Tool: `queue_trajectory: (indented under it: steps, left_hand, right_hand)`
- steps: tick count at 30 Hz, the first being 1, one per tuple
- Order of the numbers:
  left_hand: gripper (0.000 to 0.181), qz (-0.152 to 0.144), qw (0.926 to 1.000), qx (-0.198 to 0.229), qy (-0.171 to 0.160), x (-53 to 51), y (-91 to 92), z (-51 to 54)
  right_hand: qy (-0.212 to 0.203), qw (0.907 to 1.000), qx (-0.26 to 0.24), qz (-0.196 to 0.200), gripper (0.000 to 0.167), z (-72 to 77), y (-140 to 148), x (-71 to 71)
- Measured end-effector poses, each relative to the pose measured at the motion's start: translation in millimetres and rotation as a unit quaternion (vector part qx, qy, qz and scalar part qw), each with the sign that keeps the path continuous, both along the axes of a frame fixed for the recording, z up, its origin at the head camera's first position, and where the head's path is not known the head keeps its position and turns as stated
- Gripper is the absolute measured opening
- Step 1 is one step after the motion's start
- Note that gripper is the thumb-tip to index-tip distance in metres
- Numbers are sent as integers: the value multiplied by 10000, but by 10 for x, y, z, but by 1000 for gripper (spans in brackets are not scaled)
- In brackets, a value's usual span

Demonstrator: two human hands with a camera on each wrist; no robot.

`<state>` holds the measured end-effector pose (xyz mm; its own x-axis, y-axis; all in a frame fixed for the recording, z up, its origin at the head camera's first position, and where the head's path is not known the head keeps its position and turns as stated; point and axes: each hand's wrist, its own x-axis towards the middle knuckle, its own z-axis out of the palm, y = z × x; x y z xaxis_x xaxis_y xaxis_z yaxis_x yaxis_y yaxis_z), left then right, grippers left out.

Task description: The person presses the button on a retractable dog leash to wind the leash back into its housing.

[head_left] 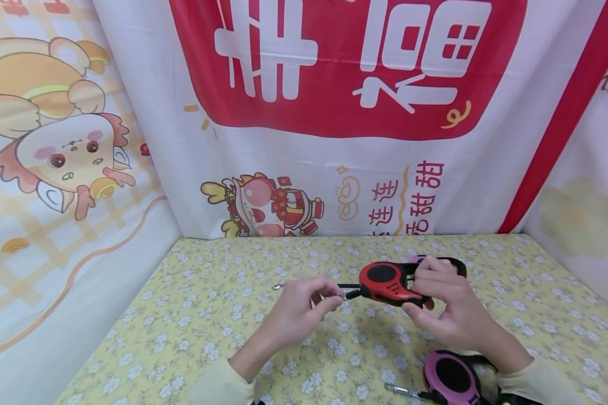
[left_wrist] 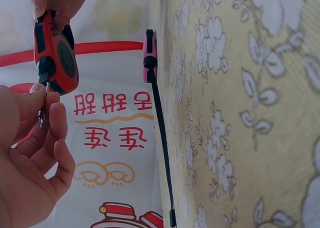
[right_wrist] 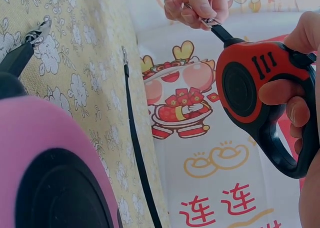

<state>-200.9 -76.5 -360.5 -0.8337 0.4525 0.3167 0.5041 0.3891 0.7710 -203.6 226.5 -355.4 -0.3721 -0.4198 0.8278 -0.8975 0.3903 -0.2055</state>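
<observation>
A red and black retractable dog leash (head_left: 380, 283) is held above the table by my right hand (head_left: 451, 304), its fingers curled through the black handle loop (right_wrist: 280, 160). In the right wrist view the thumb lies along the top of the casing. My left hand (head_left: 301, 309) pinches the metal clip (left_wrist: 41, 119) at the end of the leash's short black strap (right_wrist: 225, 35). The clip stands close to the casing. Part of the handle is hidden behind my right fingers.
A pink and black retractable leash (head_left: 453, 376) lies near the front right, its clip (head_left: 402, 390) pointing left. Farther back lies another pink leash (left_wrist: 149, 62), mostly hidden in the head view, its black strap (right_wrist: 136, 143) drawn out leftward. A flowered cloth (head_left: 223, 337) covers the table.
</observation>
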Motion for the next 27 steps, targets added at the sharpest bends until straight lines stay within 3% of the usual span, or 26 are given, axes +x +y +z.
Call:
queue_trajectory:
  steps: [14,21,27]
  left_hand:
    - [10,108,9999,-44,49,9,5,9]
    - [11,195,9997,-39,135,-27,-10,5]
    - [23,259,9991,-25,332,-48,-18,-20]
  right_hand:
    - [-53,9998,169,85,43,19,0,20]
    - [-407,9966,692,-184,46,54,54,43]
    - [-479,9925,1022,-479,35,65,169,20]
